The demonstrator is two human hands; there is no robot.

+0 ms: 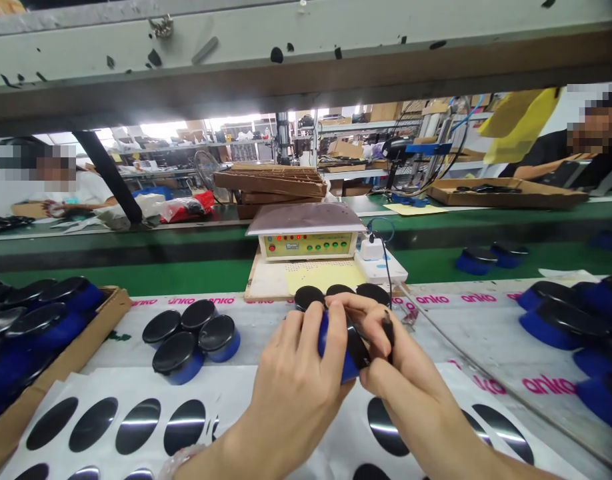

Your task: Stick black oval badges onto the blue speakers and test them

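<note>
My left hand (301, 373) is wrapped round a blue cup-like part (350, 367) with a black face, which is tilted on its side above the bench. At its right side my right hand (411, 360) has its thumb near the part's edge and its fingers bent round a small dark object (387, 328), too hidden to name. Below the hands lie white sheets (106, 387) with black oval stickers (139, 425). Several blue parts with black tops (179, 357) stand left of my hands, and more black tops (309, 297) show just behind them.
A cardboard tray (81, 360) of blue parts stands at the left; more parts (566, 320) are at the right. Behind are a control box (311, 243), a white adapter (381, 267) and a green conveyor (186, 267) with two parts. A cable crosses the right side. Two people sit beyond.
</note>
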